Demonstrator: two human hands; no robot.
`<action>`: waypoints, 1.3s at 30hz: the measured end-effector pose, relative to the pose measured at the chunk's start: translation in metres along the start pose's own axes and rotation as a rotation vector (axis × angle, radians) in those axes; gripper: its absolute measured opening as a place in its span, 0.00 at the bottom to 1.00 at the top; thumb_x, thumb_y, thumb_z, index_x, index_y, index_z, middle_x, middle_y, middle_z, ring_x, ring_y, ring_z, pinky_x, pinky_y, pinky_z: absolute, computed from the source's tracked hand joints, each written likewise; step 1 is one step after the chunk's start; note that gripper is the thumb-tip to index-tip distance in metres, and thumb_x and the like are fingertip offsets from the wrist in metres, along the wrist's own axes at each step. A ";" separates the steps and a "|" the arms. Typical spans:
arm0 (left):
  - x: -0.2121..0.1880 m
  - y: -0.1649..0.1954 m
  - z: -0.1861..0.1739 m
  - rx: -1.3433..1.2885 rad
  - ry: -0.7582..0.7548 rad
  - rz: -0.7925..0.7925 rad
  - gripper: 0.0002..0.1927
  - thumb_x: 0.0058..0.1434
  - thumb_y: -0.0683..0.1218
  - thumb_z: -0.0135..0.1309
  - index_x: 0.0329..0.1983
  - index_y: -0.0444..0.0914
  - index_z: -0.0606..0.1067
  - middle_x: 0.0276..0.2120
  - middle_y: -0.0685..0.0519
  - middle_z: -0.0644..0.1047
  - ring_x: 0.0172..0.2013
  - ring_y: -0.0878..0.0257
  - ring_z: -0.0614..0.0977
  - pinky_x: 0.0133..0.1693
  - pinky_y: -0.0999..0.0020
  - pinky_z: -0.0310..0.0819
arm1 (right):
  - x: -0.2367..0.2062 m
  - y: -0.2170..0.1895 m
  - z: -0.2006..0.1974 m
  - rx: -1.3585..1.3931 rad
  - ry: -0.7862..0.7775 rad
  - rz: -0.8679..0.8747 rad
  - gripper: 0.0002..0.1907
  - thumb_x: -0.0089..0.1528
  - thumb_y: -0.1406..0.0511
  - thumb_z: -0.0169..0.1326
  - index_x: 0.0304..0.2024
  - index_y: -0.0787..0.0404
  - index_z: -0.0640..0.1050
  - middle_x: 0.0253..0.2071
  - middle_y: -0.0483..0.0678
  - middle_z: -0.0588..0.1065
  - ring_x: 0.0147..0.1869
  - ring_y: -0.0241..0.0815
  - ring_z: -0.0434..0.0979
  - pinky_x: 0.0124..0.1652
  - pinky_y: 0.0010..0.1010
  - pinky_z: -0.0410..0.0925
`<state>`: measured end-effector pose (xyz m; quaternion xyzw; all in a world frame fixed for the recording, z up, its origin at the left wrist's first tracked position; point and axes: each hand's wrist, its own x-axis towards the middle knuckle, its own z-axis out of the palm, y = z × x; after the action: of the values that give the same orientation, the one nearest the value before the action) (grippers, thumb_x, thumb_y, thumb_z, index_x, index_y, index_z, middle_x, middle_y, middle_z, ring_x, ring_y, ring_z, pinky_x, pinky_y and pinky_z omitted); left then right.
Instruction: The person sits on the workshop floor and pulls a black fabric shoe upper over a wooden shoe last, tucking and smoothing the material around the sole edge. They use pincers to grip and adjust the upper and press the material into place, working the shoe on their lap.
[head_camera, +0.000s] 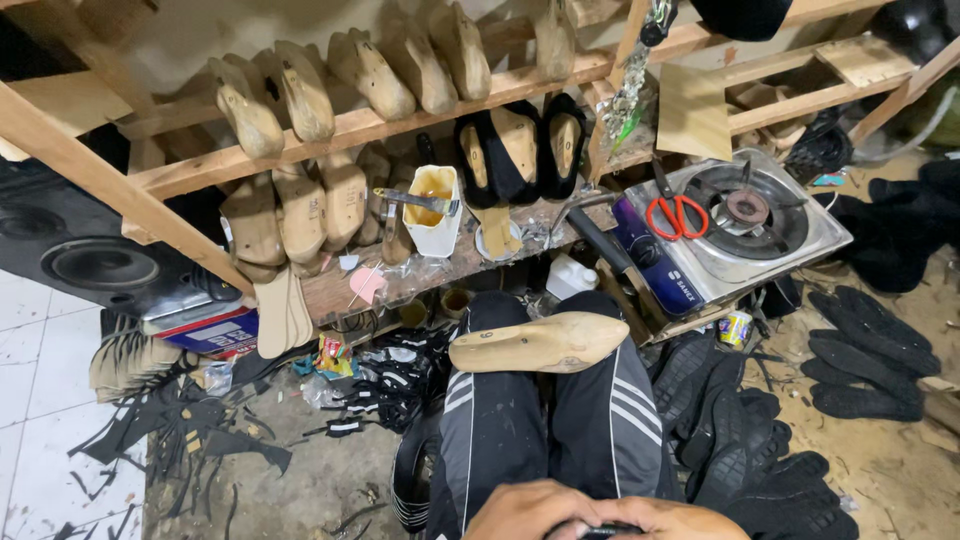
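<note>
At bottom edge: left hand (525, 512) and right hand (680, 520) clasped together on small dark object (607, 530), mostly hidden. Wooden shoe last (540, 343) resting across knees, untouched. Probably prepping a piece; next needs last picked up.

Pale tan is shown by the wooden shoe last (540, 343) at the centre of the frame, laid on black trousers (545, 420) marked with white stripes. Bright red is seen on the scissors' handles (678, 215) at the upper right, on a silver gas stove (740, 225) with a dark blue front. A white cup (434, 210) at the upper centre is stained amber inside. Black soles (870, 355) are shown at the right, a pink scrap (366, 284) left of centre.
</note>
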<state>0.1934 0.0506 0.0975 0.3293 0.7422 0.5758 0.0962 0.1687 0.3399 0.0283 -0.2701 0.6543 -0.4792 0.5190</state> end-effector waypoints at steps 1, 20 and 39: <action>0.001 0.007 -0.010 -0.006 0.088 0.027 0.08 0.65 0.40 0.56 0.47 0.37 0.78 0.42 0.47 0.83 0.44 0.52 0.87 0.47 0.61 0.81 | -0.001 -0.007 -0.001 0.022 0.003 0.025 0.28 0.70 0.58 0.50 0.72 0.57 0.64 0.67 0.51 0.73 0.72 0.41 0.70 0.69 0.31 0.59; -0.018 -0.049 -0.024 0.287 0.565 -0.240 0.11 0.60 0.36 0.55 0.46 0.37 0.77 0.52 0.45 0.80 0.58 0.47 0.78 0.58 0.56 0.72 | -0.032 0.060 -0.019 -0.671 0.625 -0.276 0.16 0.56 0.62 0.64 0.45 0.60 0.79 0.47 0.49 0.83 0.51 0.38 0.82 0.49 0.30 0.72; -0.090 -0.227 -0.061 0.164 1.101 -0.939 0.25 0.63 0.52 0.54 0.60 0.36 0.72 0.56 0.39 0.77 0.58 0.45 0.77 0.59 0.55 0.70 | 0.105 -0.018 -0.026 -0.311 1.384 -0.086 0.08 0.70 0.68 0.58 0.50 0.65 0.81 0.30 0.46 0.77 0.29 0.28 0.70 0.32 0.19 0.62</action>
<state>0.1443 -0.0785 -0.1130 -0.3552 0.7868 0.4985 -0.0789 0.1084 0.2530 0.0005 -0.0003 0.8834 -0.4617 -0.0796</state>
